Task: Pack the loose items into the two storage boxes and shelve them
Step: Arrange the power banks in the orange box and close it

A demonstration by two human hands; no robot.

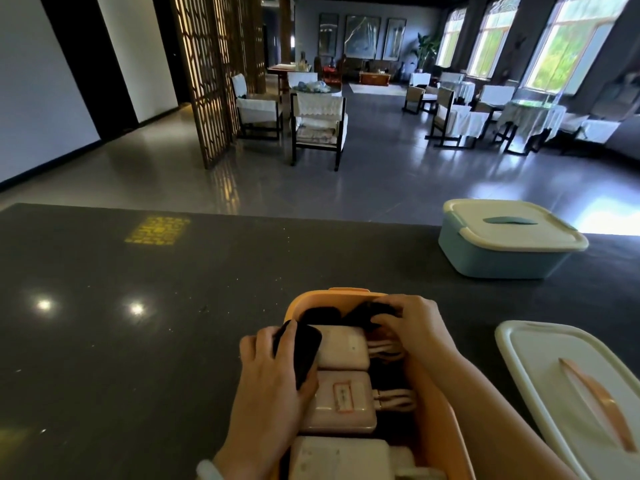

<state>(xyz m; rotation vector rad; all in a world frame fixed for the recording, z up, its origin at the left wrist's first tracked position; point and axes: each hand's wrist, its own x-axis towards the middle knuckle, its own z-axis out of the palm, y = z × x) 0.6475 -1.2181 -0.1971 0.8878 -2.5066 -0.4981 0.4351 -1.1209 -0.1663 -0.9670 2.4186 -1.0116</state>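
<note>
On the dark counter [138,341], at its near edge, stands an open orange storage box [436,420]. Three pale power banks [341,398] lie in a row inside it, from far to near, with white cables [394,398] coiled along their right side and dark items [367,315] bunched at the far end.

The left hand [268,375] rests at the box's left wall, fingers curled round a black phone-like slab [303,353] that tilts over the rim, its far end against the farthest power bank. The right hand [412,323] reaches in over the far right corner, its fingertips bent down and pinching the dark items there; what exactly they have hold of I cannot tell.

To the right of the box, near the counter's near edge, lies a white lid [554,393] with an orange handle, flat and apart from the box. Farther off to the right, at the counter's far edge, sits a blue storage box [498,258] with its white lid closed on top.
</note>
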